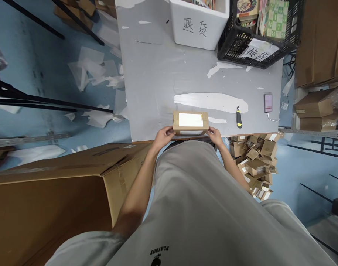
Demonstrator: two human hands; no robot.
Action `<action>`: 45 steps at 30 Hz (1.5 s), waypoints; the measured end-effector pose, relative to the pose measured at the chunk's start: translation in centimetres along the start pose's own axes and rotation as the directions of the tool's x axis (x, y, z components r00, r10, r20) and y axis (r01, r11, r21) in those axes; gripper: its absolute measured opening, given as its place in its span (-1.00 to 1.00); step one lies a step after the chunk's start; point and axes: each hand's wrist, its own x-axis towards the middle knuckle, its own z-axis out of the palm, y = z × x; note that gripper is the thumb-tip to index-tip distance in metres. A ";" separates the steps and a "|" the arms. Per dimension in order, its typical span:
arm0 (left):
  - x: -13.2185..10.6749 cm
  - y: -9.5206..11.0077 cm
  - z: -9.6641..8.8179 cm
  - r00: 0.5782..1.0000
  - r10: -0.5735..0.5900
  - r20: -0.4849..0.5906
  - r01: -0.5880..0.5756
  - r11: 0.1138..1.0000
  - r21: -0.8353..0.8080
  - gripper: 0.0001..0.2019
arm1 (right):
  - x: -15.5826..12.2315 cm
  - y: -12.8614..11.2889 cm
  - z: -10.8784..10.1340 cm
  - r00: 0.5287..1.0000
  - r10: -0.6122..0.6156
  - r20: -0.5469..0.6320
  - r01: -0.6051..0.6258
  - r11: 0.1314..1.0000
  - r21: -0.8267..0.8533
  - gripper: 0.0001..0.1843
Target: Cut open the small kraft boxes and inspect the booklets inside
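The person (191, 192), in a grey shirt, stands at the near edge of the bench (149, 81). The box (191, 123), small and brown, is at that edge, directly in front of the person's body, with its long side parallel to the edge. From here I cannot tell whether its base bears on the bench or is slightly raised. A white label (190, 119) covers much of the upper face; a second white area shows on the near face.

Left hand (163, 137): fingers grasping the left end of the box. Right hand (215, 136): fingers grasping the right end. Both forearms are bare.

Right of the box, on the bench, lies the cutter (239, 117), yellow and black, well apart from the right hand. Farther right lies the phone (267, 102), with a white cable (273, 119) at its near end. A long pale patch (210, 101) marks the surface just beyond the box.

At the far side stand a white bin (199, 27) and, just beside it, a black crate (226, 48) containing books (275, 18). Both carry handwritten characters.

Left of the person: a large open carton (127, 181). Right, below bench level: a heap of small cartons (259, 159). White scraps (91, 68) lie left of the bench.
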 end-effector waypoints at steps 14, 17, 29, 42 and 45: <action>2.5 0.5 0.2 0.996 -0.019 -0.085 0.011 0.996 -0.093 -0.43 | 2.7 -1.5 0.4 1.000 -0.013 -0.027 0.014 0.999 0.035 -0.30; 2.6 0.5 0.5 0.996 -0.045 -0.074 0.036 0.992 -0.121 -0.44 | 3.2 -1.0 0.3 0.999 0.032 -0.024 -0.030 0.996 0.086 -0.28; 1.8 2.5 1.4 0.994 -0.083 -0.067 0.080 0.996 -0.044 -0.46 | 2.7 -1.2 0.8 0.999 0.032 0.027 -0.032 0.999 0.010 -0.22; -0.5 5.8 -0.9 0.979 0.068 -0.192 -0.092 0.989 -0.118 -0.46 | 0.7 -5.7 -0.7 0.995 -0.097 0.000 0.096 0.990 0.101 -0.06; -0.1 5.5 -0.3 0.985 0.022 -0.169 -0.049 0.986 -0.157 -0.50 | 1.1 -5.3 0.0 0.997 -0.072 0.029 0.069 0.994 0.081 -0.07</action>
